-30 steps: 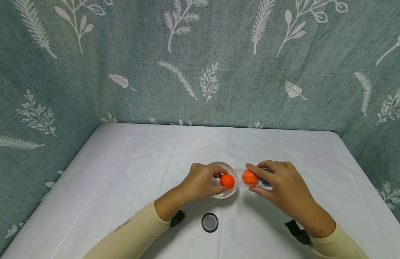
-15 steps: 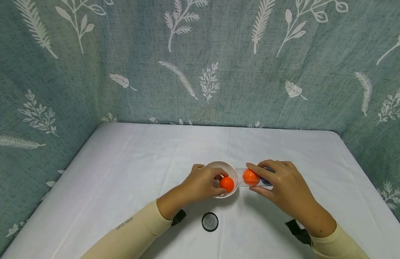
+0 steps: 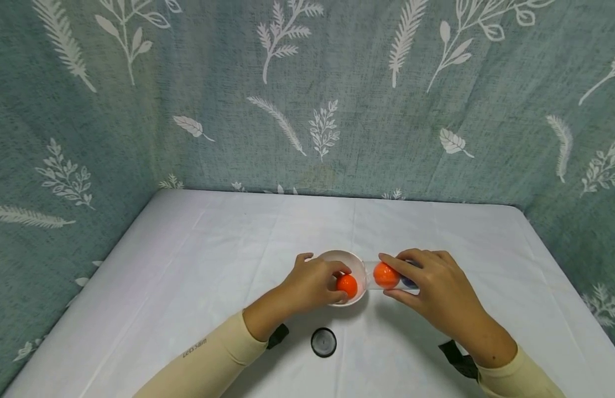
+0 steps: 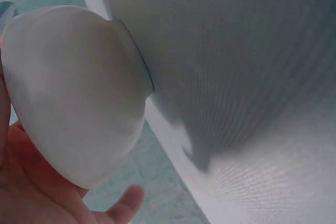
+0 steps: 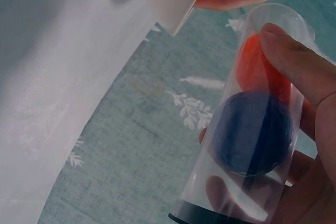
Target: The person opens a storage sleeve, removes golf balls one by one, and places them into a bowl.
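My left hand reaches into a small white bowl, pinching an orange ball between thumb and fingers inside the rim. The bowl's outside fills much of the left wrist view, where that ball is hidden. My right hand grips a clear plastic tube, its mouth turned toward the bowl. Inside the tube are a second orange ball near the mouth and a dark blue ball behind it. A dark band shows at the tube's other end.
A round dark lid lies on the white-covered table in front of the bowl. Green leaf-patterned cloth walls in the back and both sides.
The orange ball in my left hand has gone lower into the bowl, slightly left and nearer me. My right hand and the tube have hardly moved.
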### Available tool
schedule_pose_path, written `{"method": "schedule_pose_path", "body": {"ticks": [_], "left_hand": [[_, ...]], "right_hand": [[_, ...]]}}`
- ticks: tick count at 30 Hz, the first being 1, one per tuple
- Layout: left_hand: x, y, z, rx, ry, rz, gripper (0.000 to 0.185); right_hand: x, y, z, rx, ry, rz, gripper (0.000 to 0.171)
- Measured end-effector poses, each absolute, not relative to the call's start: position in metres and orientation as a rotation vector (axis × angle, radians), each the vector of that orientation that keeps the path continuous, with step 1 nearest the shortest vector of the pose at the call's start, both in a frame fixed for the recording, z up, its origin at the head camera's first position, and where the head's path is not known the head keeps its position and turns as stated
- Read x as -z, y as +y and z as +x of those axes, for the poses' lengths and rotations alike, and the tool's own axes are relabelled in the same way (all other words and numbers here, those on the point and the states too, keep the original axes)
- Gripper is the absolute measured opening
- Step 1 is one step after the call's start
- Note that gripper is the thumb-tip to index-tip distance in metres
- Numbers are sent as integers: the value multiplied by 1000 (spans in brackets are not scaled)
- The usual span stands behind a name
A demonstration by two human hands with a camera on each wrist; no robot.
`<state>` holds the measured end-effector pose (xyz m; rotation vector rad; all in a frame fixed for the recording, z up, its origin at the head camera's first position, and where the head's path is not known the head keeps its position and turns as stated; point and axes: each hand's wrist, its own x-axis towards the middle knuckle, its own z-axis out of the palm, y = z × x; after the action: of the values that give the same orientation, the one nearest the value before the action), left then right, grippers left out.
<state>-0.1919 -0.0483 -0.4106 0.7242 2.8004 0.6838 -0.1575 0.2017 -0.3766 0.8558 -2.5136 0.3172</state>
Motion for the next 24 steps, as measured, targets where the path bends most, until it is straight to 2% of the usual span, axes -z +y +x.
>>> {"method": "schedule_pose_path", "body": {"ticks": [7, 11, 18, 24], "left_hand": [[405, -55, -185, -945, 2895, 744, 28], [402, -55, -178, -1194, 2919, 852, 22], [403, -47, -169, -1522, 2769, 1037, 19], [402, -40, -167, -1604, 2691, 975, 20]], "right_hand": [[377, 201, -157, -321, -2506, 867, 66], [377, 200, -156, -320, -2504, 867, 66], [378, 200, -155, -326, -2487, 885, 66], [377, 199, -154, -334, -2485, 895, 67]]}}
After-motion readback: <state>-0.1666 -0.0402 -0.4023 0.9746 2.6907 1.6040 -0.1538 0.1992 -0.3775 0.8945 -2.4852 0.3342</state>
